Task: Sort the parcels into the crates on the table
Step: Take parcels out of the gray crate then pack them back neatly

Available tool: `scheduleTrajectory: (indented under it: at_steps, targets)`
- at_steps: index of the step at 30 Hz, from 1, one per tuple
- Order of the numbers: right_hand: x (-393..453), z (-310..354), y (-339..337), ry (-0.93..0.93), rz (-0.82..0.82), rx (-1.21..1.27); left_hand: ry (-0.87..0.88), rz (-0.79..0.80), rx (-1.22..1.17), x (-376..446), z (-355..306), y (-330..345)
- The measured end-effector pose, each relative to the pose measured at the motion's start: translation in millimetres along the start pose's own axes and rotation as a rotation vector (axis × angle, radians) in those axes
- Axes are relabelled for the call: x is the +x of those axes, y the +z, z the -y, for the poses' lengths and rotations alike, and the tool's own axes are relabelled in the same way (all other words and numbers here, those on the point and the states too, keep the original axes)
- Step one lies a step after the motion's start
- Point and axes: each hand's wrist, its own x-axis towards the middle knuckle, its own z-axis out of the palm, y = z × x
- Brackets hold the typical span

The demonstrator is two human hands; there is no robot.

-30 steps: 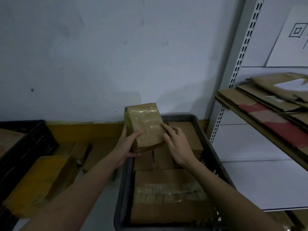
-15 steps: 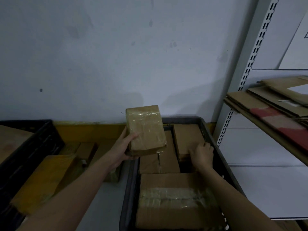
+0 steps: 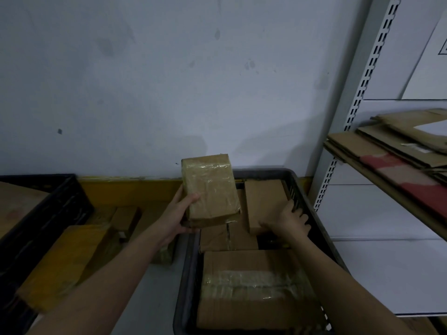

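Observation:
My left hand (image 3: 177,217) grips a small tape-wrapped brown parcel (image 3: 210,187) by its lower left edge and holds it above the left rim of the grey crate (image 3: 312,213). My right hand (image 3: 287,220) is down inside that crate, fingers curled round the near end of a cardboard box (image 3: 262,200) at the back right. A large taped carton (image 3: 254,286) fills the crate's front, with smaller boxes (image 3: 227,235) behind it.
A black crate (image 3: 55,204) stands at the left. Loose parcels (image 3: 65,259) lie between the two crates in front of a yellow ledge (image 3: 130,188). A shelf with flattened cardboard (image 3: 391,155) juts out on the right, on a white slotted upright (image 3: 348,122).
My right hand left the taped parcel and dropped into the crate onto the back-right box. My left hand alone now holds the parcel.

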Motion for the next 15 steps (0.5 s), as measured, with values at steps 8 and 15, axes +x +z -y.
scheduleTrajectory:
  at_steps: [8,15]
  targets:
    - [-14.8,-1.3,2.4,-0.04,-0.084,0.147,-0.001,-0.018,-0.013,-6.2,0.2,-3.5]
    - [-21.1,5.0,-2.7,-0.087,-0.107,0.275,0.006,-0.043,-0.026,-8.7,3.9,-4.3]
